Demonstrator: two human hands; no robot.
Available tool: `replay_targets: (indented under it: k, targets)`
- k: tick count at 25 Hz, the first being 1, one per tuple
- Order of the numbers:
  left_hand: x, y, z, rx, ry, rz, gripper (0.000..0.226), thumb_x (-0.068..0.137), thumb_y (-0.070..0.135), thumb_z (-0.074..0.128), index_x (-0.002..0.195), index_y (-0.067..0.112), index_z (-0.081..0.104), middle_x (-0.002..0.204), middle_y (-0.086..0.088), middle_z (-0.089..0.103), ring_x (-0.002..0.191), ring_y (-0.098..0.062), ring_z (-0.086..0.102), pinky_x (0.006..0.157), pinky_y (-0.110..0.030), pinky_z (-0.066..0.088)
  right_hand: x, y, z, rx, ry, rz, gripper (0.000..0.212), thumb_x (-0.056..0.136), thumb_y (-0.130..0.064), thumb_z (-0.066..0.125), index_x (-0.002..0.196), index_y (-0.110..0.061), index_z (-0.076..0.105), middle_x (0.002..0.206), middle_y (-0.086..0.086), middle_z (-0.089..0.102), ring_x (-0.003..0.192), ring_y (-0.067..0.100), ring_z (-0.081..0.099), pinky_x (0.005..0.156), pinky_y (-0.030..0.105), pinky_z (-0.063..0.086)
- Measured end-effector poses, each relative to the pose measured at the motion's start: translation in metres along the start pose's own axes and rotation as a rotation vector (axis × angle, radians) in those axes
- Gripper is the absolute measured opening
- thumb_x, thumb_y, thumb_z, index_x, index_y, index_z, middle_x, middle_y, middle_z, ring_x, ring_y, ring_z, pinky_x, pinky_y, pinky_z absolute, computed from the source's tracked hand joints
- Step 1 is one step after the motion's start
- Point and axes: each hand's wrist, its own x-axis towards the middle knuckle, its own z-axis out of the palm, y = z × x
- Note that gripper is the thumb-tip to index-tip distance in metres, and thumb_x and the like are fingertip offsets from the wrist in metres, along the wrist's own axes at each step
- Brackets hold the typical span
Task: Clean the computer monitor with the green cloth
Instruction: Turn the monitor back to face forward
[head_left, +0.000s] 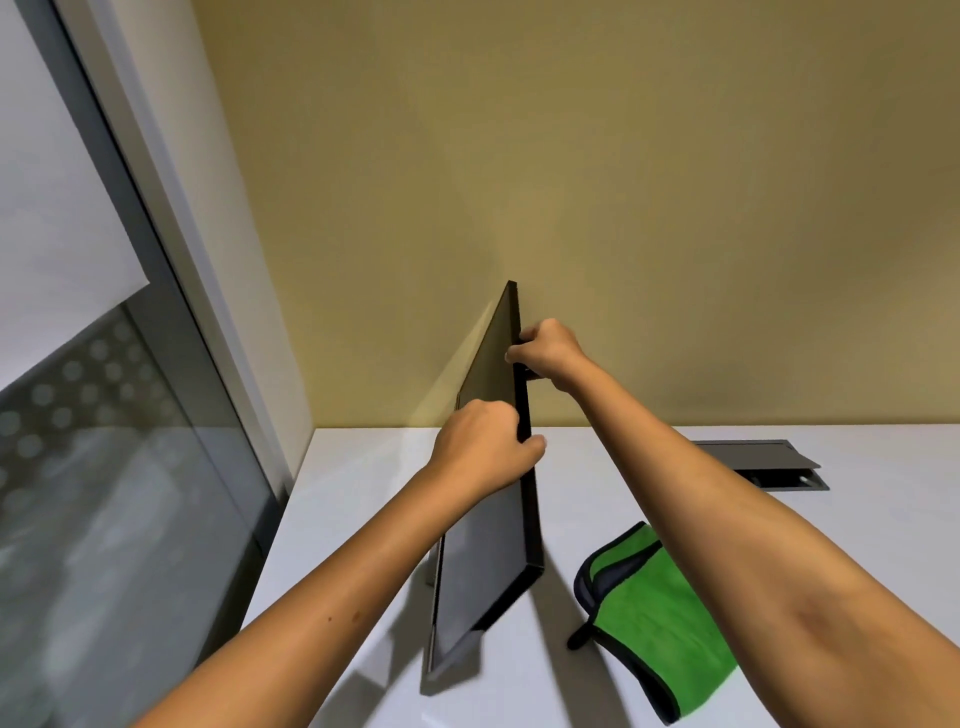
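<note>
Two bare hands grip the top edge of a thin black computer monitor (488, 551) on a white desk (363, 467), seen edge-on — the green cloth (654, 613) lies untouched on the desk.

The left hand (485, 449) curls round the edge nearer the viewer; the right hand (545, 353) pinches it further along, both arms outstretched. The cloth rests below and right of the fingers, beneath the right forearm. Turning the screen is best done slowly, grip kept on the frame — not the glass.
</note>
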Motion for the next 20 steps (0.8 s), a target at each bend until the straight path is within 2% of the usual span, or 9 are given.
replay_targets:
  k: [3, 6, 7, 9, 10, 11, 14, 17, 20]
  targets:
    - [0.001, 0.0, -0.005, -0.155, -0.091, 0.039, 0.038, 0.09, 0.043, 0.05, 0.082, 0.009, 0.068, 0.068, -0.005, 0.062, 0.066, -0.023, 0.059, 0.059, -0.032, 0.044, 0.002, -0.003, -0.007, -0.003, -0.102, -0.017, 0.036, 0.083, -0.005, 0.068, 0.116, 0.007, 0.06, 0.115, 0.018, 0.062, 0.097, 0.028, 0.063, 0.078, 0.036, 0.057]
    - [0.004, -0.014, -0.005, -0.214, -0.176, 0.117, 0.036, 0.09, 0.038, 0.052, 0.124, 0.029, 0.062, 0.116, 0.007, 0.067, 0.102, -0.015, 0.062, 0.08, -0.028, 0.049, 0.005, 0.002, -0.011, -0.006, -0.183, -0.046, 0.049, 0.085, -0.008, 0.067, 0.13, 0.001, 0.052, 0.128, 0.014, 0.058, 0.102, 0.022, 0.058, 0.081, 0.03, 0.052]
    - [0.005, -0.021, -0.003, -0.206, -0.183, 0.146, 0.04, 0.09, 0.037, 0.051, 0.13, 0.035, 0.055, 0.119, 0.008, 0.066, 0.101, -0.012, 0.062, 0.084, -0.029, 0.05, 0.005, 0.003, -0.011, -0.022, -0.197, -0.062, 0.051, 0.086, -0.01, 0.066, 0.133, 0.0, 0.049, 0.132, 0.013, 0.055, 0.109, 0.022, 0.057, 0.086, 0.029, 0.05]
    - [0.01, -0.037, 0.004, -0.088, -0.127, 0.203, 0.041, 0.091, 0.036, 0.049, 0.132, 0.042, 0.05, 0.094, 0.006, 0.071, 0.076, -0.008, 0.062, 0.073, -0.027, 0.05, 0.002, 0.004, -0.008, -0.092, -0.184, -0.104, 0.051, 0.089, -0.015, 0.064, 0.135, -0.001, 0.048, 0.136, 0.011, 0.053, 0.12, 0.023, 0.053, 0.096, 0.03, 0.045]
    - [0.016, -0.046, 0.009, 0.009, -0.058, 0.223, 0.039, 0.093, 0.037, 0.048, 0.131, 0.042, 0.051, 0.086, 0.006, 0.07, 0.074, -0.009, 0.061, 0.067, -0.025, 0.046, -0.001, 0.003, -0.006, -0.155, -0.161, -0.135, 0.049, 0.09, -0.019, 0.063, 0.134, -0.001, 0.05, 0.135, 0.011, 0.054, 0.122, 0.024, 0.052, 0.099, 0.032, 0.044]
    - [0.025, -0.054, 0.012, 0.093, 0.037, 0.24, 0.037, 0.094, 0.037, 0.046, 0.13, 0.039, 0.053, 0.092, 0.005, 0.07, 0.084, -0.013, 0.063, 0.067, -0.024, 0.044, -0.005, 0.002, -0.004, -0.232, -0.133, -0.17, 0.046, 0.092, -0.022, 0.061, 0.131, -0.002, 0.052, 0.132, 0.012, 0.057, 0.121, 0.026, 0.053, 0.1, 0.034, 0.043]
    - [0.063, -0.078, 0.019, 0.238, 0.262, 0.296, 0.04, 0.094, 0.029, 0.05, 0.133, 0.024, 0.051, 0.128, -0.002, 0.061, 0.119, -0.023, 0.056, 0.082, -0.034, 0.05, -0.029, 0.003, -0.001, -0.447, -0.087, -0.227, 0.038, 0.094, -0.024, 0.054, 0.126, -0.002, 0.057, 0.121, 0.016, 0.062, 0.114, 0.032, 0.056, 0.093, 0.038, 0.047]
    - [0.102, -0.09, 0.022, 0.43, 0.317, 0.443, 0.073, 0.08, 0.0, 0.062, 0.146, 0.009, 0.032, 0.153, -0.01, 0.03, 0.138, -0.029, 0.035, 0.094, -0.043, 0.046, -0.065, 0.009, -0.003, -0.648, -0.147, -0.29, 0.04, 0.095, -0.019, 0.051, 0.133, -0.004, 0.046, 0.121, 0.019, 0.058, 0.111, 0.037, 0.055, 0.089, 0.041, 0.049]
    - [0.128, -0.082, 0.02, 0.447, 0.261, 0.688, 0.07, 0.079, -0.011, 0.046, 0.145, 0.008, 0.035, 0.152, -0.012, 0.031, 0.137, -0.031, 0.035, 0.101, -0.044, 0.039, -0.094, 0.02, -0.009, -0.782, -0.176, -0.391, 0.032, 0.094, -0.007, 0.048, 0.125, -0.004, 0.051, 0.121, 0.019, 0.05, 0.102, 0.039, 0.057, 0.077, 0.036, 0.049]
